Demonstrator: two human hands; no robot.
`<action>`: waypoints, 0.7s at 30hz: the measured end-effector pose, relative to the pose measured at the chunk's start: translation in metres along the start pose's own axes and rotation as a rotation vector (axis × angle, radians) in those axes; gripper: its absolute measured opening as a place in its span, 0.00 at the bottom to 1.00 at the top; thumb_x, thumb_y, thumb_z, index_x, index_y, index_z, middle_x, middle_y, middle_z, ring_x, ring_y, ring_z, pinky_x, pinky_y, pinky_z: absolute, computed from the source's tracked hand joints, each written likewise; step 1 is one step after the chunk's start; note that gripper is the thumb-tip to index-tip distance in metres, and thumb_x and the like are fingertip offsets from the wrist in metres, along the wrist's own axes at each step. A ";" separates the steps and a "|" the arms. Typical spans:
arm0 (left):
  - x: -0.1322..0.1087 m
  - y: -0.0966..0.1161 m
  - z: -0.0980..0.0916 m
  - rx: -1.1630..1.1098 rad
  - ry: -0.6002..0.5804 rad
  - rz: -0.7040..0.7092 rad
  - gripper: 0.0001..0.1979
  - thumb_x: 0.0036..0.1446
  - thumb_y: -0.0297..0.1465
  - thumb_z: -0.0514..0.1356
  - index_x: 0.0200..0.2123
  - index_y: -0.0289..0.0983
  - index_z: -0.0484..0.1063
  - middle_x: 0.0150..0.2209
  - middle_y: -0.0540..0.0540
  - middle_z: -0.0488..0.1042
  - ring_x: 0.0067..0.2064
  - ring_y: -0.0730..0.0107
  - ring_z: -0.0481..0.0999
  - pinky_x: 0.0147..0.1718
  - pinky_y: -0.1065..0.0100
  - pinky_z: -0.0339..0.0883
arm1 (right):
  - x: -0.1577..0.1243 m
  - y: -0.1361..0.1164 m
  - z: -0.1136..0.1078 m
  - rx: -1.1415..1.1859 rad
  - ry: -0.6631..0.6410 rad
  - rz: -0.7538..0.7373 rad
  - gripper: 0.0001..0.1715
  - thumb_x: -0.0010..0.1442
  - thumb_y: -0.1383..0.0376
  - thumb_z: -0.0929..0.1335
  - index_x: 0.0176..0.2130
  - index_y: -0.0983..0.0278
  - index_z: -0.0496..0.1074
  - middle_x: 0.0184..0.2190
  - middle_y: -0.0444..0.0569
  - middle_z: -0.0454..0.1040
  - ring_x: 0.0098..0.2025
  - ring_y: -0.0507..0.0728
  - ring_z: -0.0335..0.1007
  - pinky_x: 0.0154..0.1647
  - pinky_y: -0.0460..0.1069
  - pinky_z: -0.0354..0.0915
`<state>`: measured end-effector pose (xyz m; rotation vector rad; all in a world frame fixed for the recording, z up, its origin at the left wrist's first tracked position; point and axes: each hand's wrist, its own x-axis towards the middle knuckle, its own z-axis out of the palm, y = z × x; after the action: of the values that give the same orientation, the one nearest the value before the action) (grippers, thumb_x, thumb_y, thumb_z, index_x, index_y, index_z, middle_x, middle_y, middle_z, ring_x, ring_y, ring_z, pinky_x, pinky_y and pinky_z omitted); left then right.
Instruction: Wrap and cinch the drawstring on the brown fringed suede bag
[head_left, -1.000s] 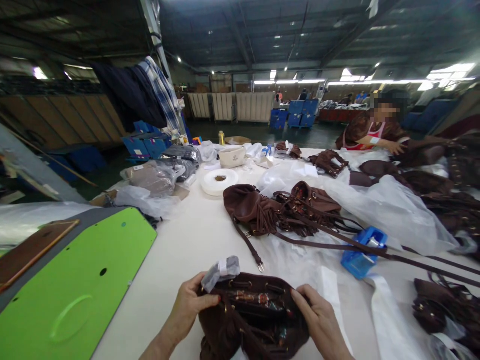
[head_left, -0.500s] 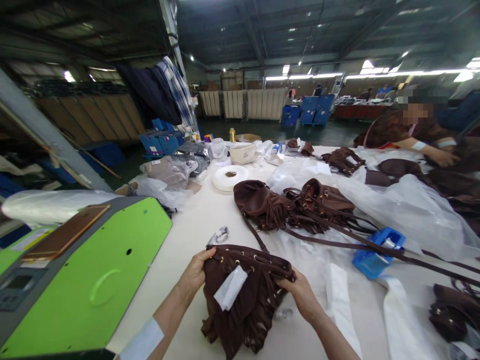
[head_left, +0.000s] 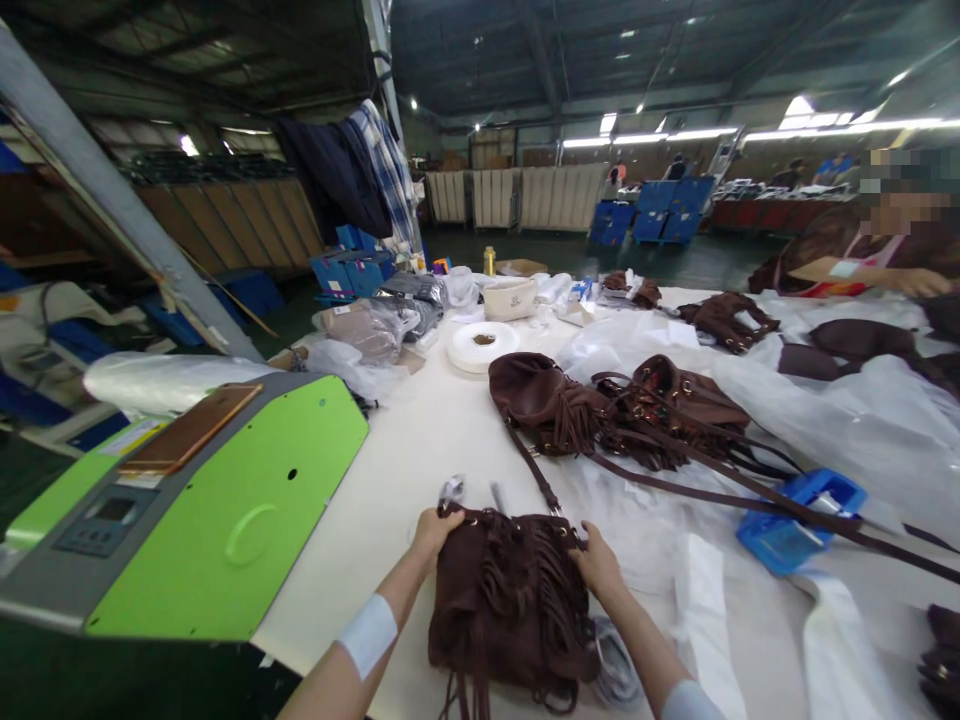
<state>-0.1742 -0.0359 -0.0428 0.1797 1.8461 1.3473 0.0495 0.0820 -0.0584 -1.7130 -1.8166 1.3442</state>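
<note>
We pinch the fringed bag (head_left: 510,600) by its top corners, fingers of left hand (head_left: 433,527) and right hand (head_left: 596,562) closed, best tensioning both sides evenly.

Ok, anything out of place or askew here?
A flat brown phone-like slab lies on the sloping top of the green machine, where it could slide. The left hand and right hand grip the fringed bag normally.

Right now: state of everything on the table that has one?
fringed bag, lying flat, fringe side up
left hand, fingers closed on its top left corner
right hand, fingers closed on its top right corner
tape roll, lying flat
second brown bag, slumped on its side
blue tool, lying under a strap
</note>
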 end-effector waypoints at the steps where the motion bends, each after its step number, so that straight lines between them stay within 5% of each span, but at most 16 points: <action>1: 0.002 -0.009 -0.002 0.050 0.027 0.018 0.12 0.37 0.30 0.66 0.26 0.29 0.70 0.23 0.40 0.73 0.27 0.56 0.73 0.30 0.58 0.67 | -0.001 0.006 0.005 -0.019 0.018 0.001 0.26 0.42 0.71 0.64 0.44 0.69 0.66 0.40 0.60 0.73 0.46 0.65 0.67 0.50 0.60 0.59; 3: -0.004 -0.015 -0.011 0.137 0.073 0.085 0.16 0.36 0.29 0.66 0.32 0.29 0.70 0.31 0.37 0.75 0.38 0.50 0.73 0.40 0.54 0.65 | -0.012 0.014 0.007 -0.047 0.049 -0.032 0.27 0.47 0.68 0.63 0.48 0.70 0.63 0.47 0.62 0.69 0.52 0.64 0.63 0.55 0.59 0.56; 6: -0.033 -0.006 -0.025 0.237 0.038 0.258 0.23 0.37 0.30 0.66 0.41 0.34 0.70 0.46 0.38 0.71 0.53 0.53 0.64 0.55 0.58 0.52 | -0.047 0.020 -0.001 -0.084 0.069 -0.270 0.25 0.54 0.61 0.61 0.50 0.68 0.63 0.51 0.59 0.66 0.55 0.61 0.59 0.59 0.56 0.53; 9: -0.073 0.005 -0.020 0.526 -0.375 0.588 0.21 0.48 0.34 0.61 0.47 0.41 0.68 0.51 0.42 0.68 0.55 0.58 0.61 0.57 0.61 0.47 | -0.084 0.022 -0.004 -0.172 -0.030 -0.666 0.21 0.54 0.58 0.64 0.48 0.58 0.67 0.48 0.51 0.71 0.51 0.59 0.65 0.54 0.54 0.61; 11: -0.090 0.008 -0.010 0.792 -0.727 0.757 0.16 0.54 0.36 0.55 0.46 0.43 0.68 0.45 0.43 0.72 0.49 0.60 0.67 0.54 0.59 0.52 | -0.099 0.022 0.000 -0.287 -0.086 -0.913 0.21 0.52 0.58 0.67 0.47 0.56 0.68 0.45 0.48 0.74 0.47 0.57 0.69 0.48 0.51 0.65; 12: -0.093 0.008 -0.007 0.935 -0.788 0.796 0.14 0.55 0.36 0.54 0.45 0.43 0.68 0.42 0.44 0.73 0.47 0.59 0.68 0.52 0.56 0.54 | -0.103 0.022 0.002 -0.361 -0.073 -1.006 0.22 0.51 0.57 0.68 0.47 0.57 0.68 0.43 0.48 0.75 0.45 0.57 0.70 0.45 0.50 0.67; 14: -0.088 0.009 -0.012 1.251 -0.606 0.738 0.16 0.56 0.38 0.51 0.46 0.40 0.67 0.42 0.41 0.72 0.47 0.55 0.68 0.50 0.51 0.56 | -0.104 0.025 0.006 -0.506 0.025 -1.101 0.24 0.50 0.53 0.68 0.45 0.60 0.69 0.39 0.48 0.77 0.39 0.56 0.73 0.38 0.49 0.69; 17: -0.072 0.015 -0.040 1.568 -0.047 0.392 0.23 0.58 0.39 0.46 0.49 0.27 0.62 0.46 0.28 0.68 0.47 0.47 0.68 0.44 0.49 0.61 | -0.099 0.035 0.008 -0.619 0.164 -1.114 0.25 0.49 0.49 0.67 0.40 0.63 0.70 0.33 0.47 0.78 0.32 0.55 0.74 0.32 0.48 0.70; 19: -0.068 0.022 -0.055 1.607 0.061 0.327 0.23 0.60 0.38 0.41 0.43 0.25 0.65 0.41 0.29 0.70 0.41 0.49 0.72 0.39 0.52 0.64 | -0.096 0.041 0.007 -0.619 0.192 -1.091 0.25 0.49 0.49 0.67 0.42 0.62 0.69 0.34 0.46 0.78 0.34 0.54 0.74 0.34 0.47 0.71; 21: -0.071 0.026 -0.051 1.535 -0.007 0.488 0.21 0.61 0.34 0.38 0.39 0.30 0.67 0.37 0.34 0.72 0.40 0.54 0.72 0.40 0.55 0.64 | -0.096 0.040 0.007 -0.579 0.215 -1.043 0.23 0.52 0.52 0.66 0.44 0.61 0.68 0.37 0.46 0.77 0.37 0.53 0.73 0.37 0.46 0.70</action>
<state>-0.1713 -0.1005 0.0210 1.4437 2.5095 -0.1267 0.0917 -0.0135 -0.0581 -0.7306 -2.5106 0.2107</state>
